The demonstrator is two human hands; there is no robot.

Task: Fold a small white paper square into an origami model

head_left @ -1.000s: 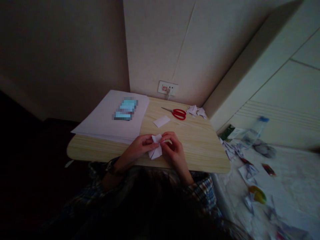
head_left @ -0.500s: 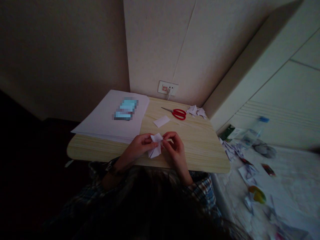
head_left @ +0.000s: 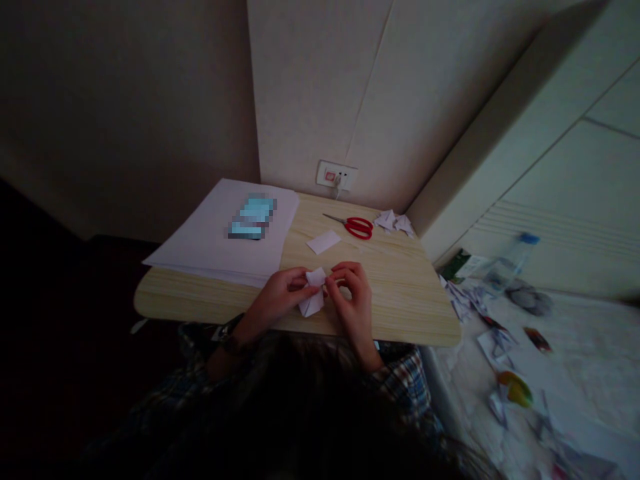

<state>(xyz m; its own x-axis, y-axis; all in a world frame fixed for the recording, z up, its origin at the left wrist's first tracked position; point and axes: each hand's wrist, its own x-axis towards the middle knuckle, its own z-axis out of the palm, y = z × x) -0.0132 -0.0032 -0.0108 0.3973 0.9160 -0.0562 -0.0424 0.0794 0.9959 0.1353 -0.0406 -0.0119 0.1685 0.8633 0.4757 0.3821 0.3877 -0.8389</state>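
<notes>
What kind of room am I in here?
Probably a bedroom or hotel room: a quilted white mattress beside the pale wood-grain table, and a white rectangular wall socket.

The wooden table (head_left: 400,287) bears red-handled scissors (head_left: 353,225). Just right of the scissors sit folded paper pieces (head_left: 393,221); left of them lie large white sheets (head_left: 205,233).

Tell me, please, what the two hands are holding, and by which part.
A folded paper. The left hand grips its left side, thumb on top. The right hand has fingertips at its right edge; whether they pinch it cannot be told.
</notes>
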